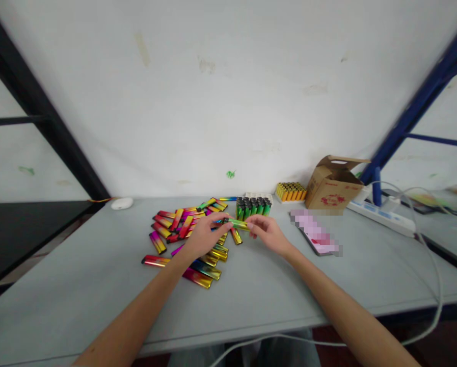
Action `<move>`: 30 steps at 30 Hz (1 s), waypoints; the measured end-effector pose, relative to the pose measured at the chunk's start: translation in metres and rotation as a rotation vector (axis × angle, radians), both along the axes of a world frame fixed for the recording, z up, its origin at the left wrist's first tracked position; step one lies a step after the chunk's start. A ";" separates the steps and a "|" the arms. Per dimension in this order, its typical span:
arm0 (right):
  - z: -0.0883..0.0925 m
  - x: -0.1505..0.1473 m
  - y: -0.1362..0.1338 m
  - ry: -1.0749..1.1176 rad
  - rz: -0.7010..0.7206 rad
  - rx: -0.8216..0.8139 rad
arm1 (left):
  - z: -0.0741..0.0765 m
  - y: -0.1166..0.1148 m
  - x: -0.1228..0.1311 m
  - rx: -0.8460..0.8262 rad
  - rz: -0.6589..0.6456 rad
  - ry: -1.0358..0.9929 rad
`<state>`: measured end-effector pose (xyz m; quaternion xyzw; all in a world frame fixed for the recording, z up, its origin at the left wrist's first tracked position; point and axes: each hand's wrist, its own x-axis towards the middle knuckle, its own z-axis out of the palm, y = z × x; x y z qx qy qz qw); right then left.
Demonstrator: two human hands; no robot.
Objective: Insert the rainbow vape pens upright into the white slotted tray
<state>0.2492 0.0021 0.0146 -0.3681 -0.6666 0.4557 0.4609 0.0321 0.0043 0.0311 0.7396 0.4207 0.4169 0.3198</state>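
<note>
Between my two hands lies a green and yellow shiny lighter-like tube (239,224), held level above the table. My left hand (207,234) grips its dark end, and my right hand (266,232) pinches its yellow end. Below and left of my left hand spreads a loose pile of shiny tubes (158,243) in red, yellow, purple and blue. Just behind my hands, several green tubes with black tops (253,206) stand upright in a tight group.
A block of yellow-orange cylinders (291,191) stands by the wall beside an open cardboard box (333,191). Right of my right hand lies a pixelated pink phone-like object (315,232). A white power strip (383,216) with cables is at right, a white oval object (122,204) at left.
</note>
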 end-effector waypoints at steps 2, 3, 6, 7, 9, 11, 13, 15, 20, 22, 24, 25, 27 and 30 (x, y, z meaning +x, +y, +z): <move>0.000 -0.002 -0.003 -0.043 0.077 -0.003 | 0.001 -0.002 0.001 0.072 -0.012 0.021; 0.000 -0.003 -0.005 -0.066 0.116 0.007 | 0.001 -0.004 0.001 0.098 -0.019 0.029; 0.000 -0.007 -0.011 -0.102 0.219 0.032 | 0.001 -0.008 0.005 0.144 -0.042 0.047; 0.000 -0.008 -0.013 -0.107 0.247 0.032 | 0.000 -0.009 0.007 0.157 -0.045 0.044; 0.001 -0.011 -0.015 -0.129 0.258 0.049 | -0.001 -0.011 0.009 0.167 -0.050 0.025; 0.002 -0.013 -0.014 -0.147 0.171 0.100 | -0.001 -0.010 0.008 0.130 -0.038 -0.012; 0.003 -0.013 -0.012 -0.093 0.035 0.120 | -0.002 -0.007 0.006 0.069 -0.006 -0.061; 0.003 -0.012 -0.009 0.034 -0.042 0.066 | -0.003 -0.003 0.003 0.031 0.032 -0.108; 0.007 -0.006 -0.004 0.297 -0.044 -0.183 | -0.004 0.002 0.001 -0.014 0.059 -0.104; 0.010 -0.003 -0.004 0.387 -0.066 -0.265 | -0.004 0.002 0.002 -0.005 0.066 -0.095; 0.013 -0.002 -0.005 0.460 -0.070 -0.327 | -0.004 0.001 0.003 0.009 0.071 -0.103; 0.015 -0.001 -0.005 0.491 -0.068 -0.355 | -0.004 0.001 0.003 0.015 0.072 -0.113; 0.018 0.001 -0.005 0.542 -0.063 -0.416 | -0.004 0.000 0.003 0.021 0.076 -0.135; 0.021 0.003 -0.005 0.603 -0.049 -0.499 | -0.003 0.001 0.001 0.021 0.090 -0.142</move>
